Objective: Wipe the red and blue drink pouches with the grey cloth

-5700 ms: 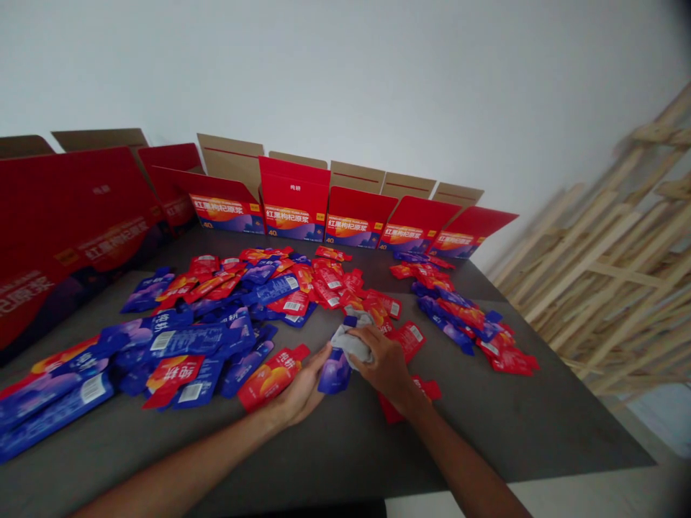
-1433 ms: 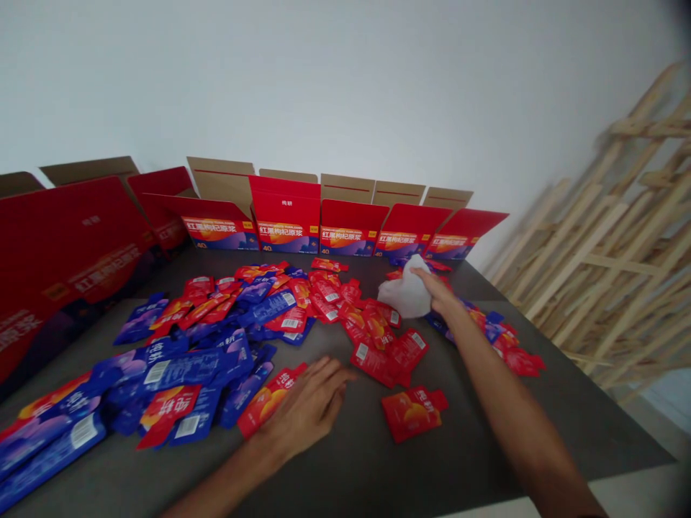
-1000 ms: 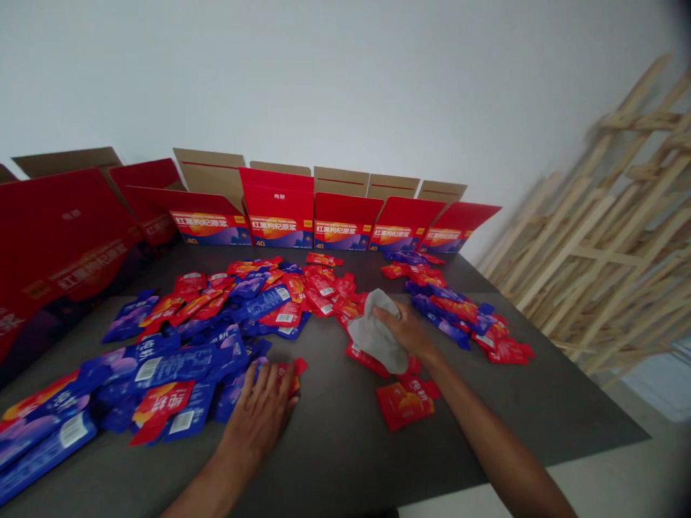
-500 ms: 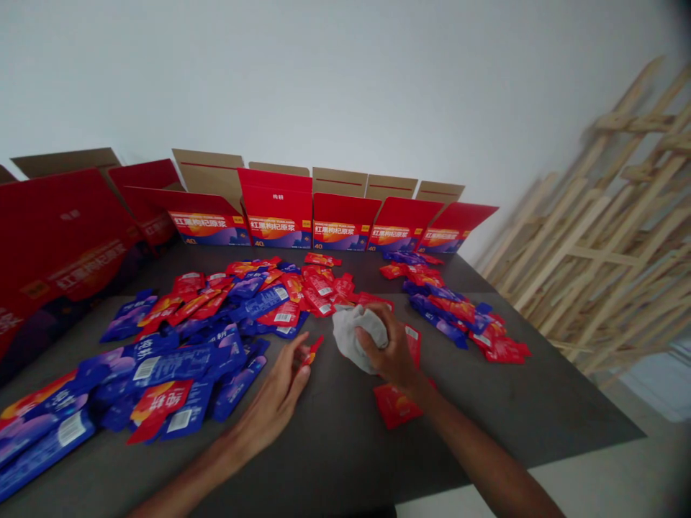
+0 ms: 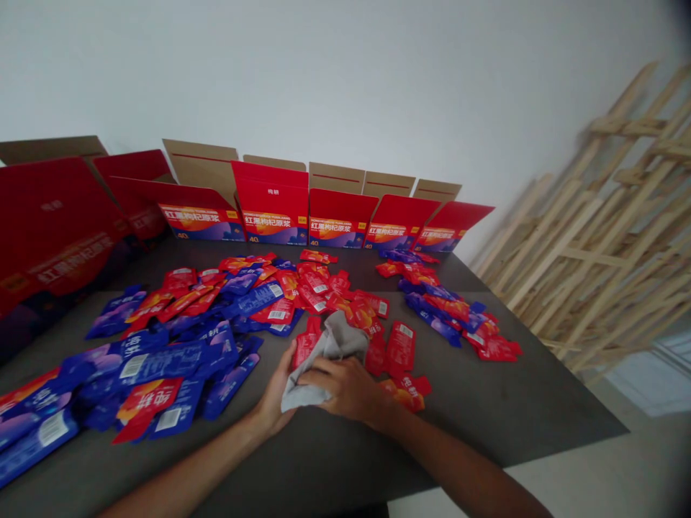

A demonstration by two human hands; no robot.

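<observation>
The red pouch [image 5: 305, 347] is held in the left hand [image 5: 277, 392], over the near middle of the worktop [image 5: 518, 421], with its narrow end pointed away from the person. The cloth [image 5: 335, 339] is gripped in the right hand [image 5: 348, 388], fingers curled over it, and is laid across the pouch; how far the left fingers reach beneath cannot be told.

For wiping, the pouch is best supported from below by a flat palm, so that the film is not creased. Pressure should be light and even, since a filled pouch would probably bulge if squeezed. The narrow end and the edges, where residue could lodge, deserve a separate stroke with a fresh fold of cloth.

Just beyond the right wrist, a loose pouch [image 5: 411, 391] is partly covered by the forearm; room should be left so that it is not dragged. Farther off, red and blue pouches are heaped in the left pile [image 5: 251, 298] and, well apart, the right pile [image 5: 456, 308]. At the back, boxes [image 5: 273, 216] are lined up along the wall [image 5: 335, 86], flaps raised.
</observation>
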